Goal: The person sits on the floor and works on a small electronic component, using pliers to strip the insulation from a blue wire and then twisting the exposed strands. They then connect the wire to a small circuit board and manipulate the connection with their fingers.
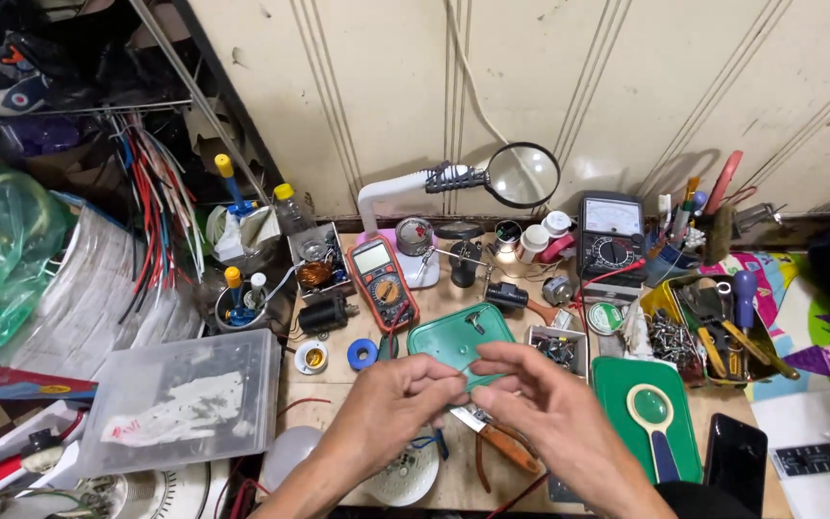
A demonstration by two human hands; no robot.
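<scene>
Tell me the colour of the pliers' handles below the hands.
Orange, on the pliers, seen in the head view.

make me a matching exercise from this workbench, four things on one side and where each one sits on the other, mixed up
Things:
1. orange multimeter
2. pliers with orange handles
3. handheld magnifier with cream rim
4. clear plastic box

Places:
A. lying on the green tray at the right
B. left of the hands, at the bench edge
C. behind the green lid, near the white lamp base
D. on the bench under the right hand

Pairs: 1-C, 2-D, 3-A, 4-B
</scene>
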